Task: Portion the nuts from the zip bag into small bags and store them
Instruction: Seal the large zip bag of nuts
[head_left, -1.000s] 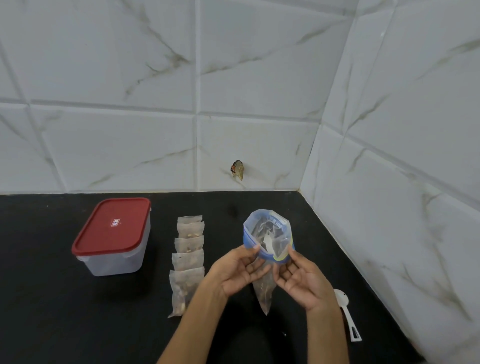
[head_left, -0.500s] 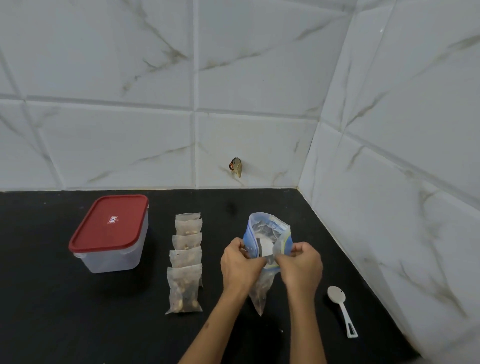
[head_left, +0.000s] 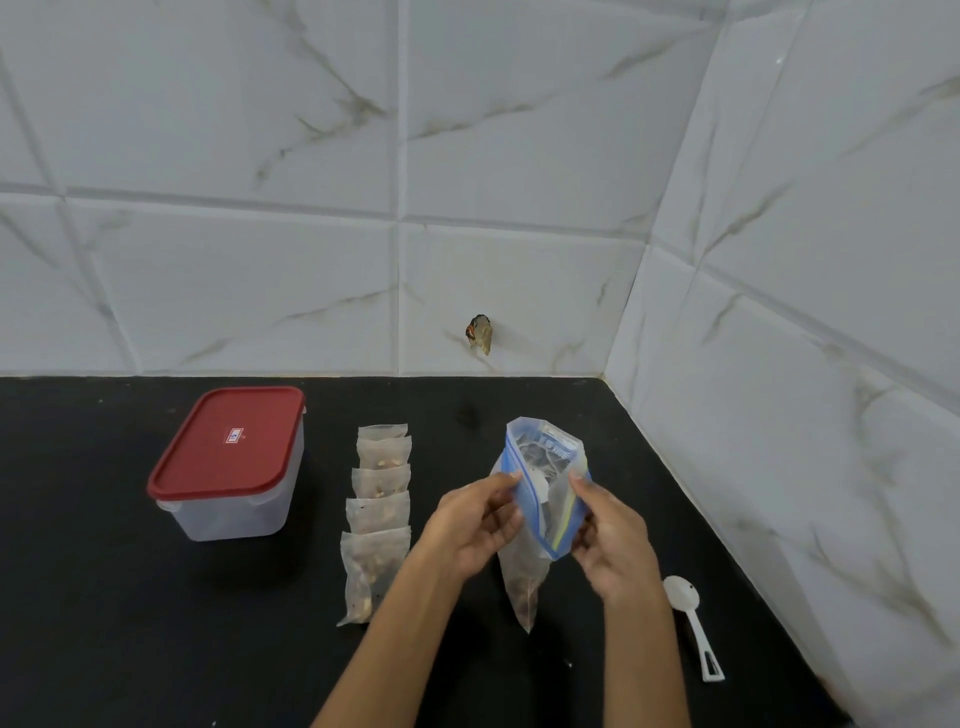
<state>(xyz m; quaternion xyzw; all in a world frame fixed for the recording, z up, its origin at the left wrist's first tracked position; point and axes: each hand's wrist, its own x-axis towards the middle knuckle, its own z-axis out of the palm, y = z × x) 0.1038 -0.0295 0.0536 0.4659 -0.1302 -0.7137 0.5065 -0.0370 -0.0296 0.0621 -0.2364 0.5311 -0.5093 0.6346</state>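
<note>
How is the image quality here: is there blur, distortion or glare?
Head view: wide-angle distortion bends the tile lines and the counter edge; light is soft and even, with no strong glare; both hands, left and right, and the zip bag look slightly blurred; the box and spoon are sharper.

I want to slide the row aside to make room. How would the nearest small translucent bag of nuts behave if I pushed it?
The nearest small translucent bag of nuts lies flat on the black countertop, so it probably slides rather than rolls. Its thin film looks floppy and may crumple. It overlaps the next bag, likely dragging it along.
</note>
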